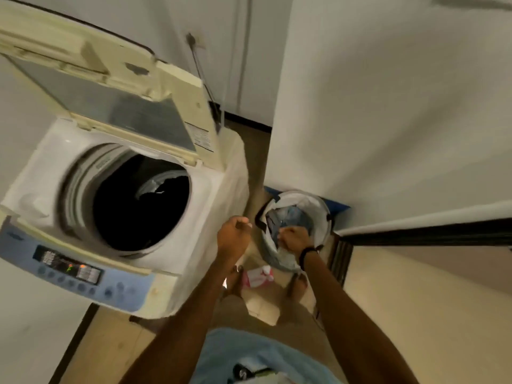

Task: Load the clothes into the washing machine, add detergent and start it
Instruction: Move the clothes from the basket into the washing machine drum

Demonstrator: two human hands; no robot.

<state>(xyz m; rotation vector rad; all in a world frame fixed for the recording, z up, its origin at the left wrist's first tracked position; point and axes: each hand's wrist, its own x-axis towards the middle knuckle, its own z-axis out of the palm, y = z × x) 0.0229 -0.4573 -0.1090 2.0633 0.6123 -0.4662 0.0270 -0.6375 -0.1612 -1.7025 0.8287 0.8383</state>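
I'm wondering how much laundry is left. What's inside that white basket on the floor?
The white basket holds crumpled clothes, grey and blue ones on top. The right hand reaches in among them. What lies underneath, and how deep the pile goes, is covered.

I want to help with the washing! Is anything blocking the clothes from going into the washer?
Nothing visible. The lid is up, the drum is open, and the right hand is in the basket beside the washer.
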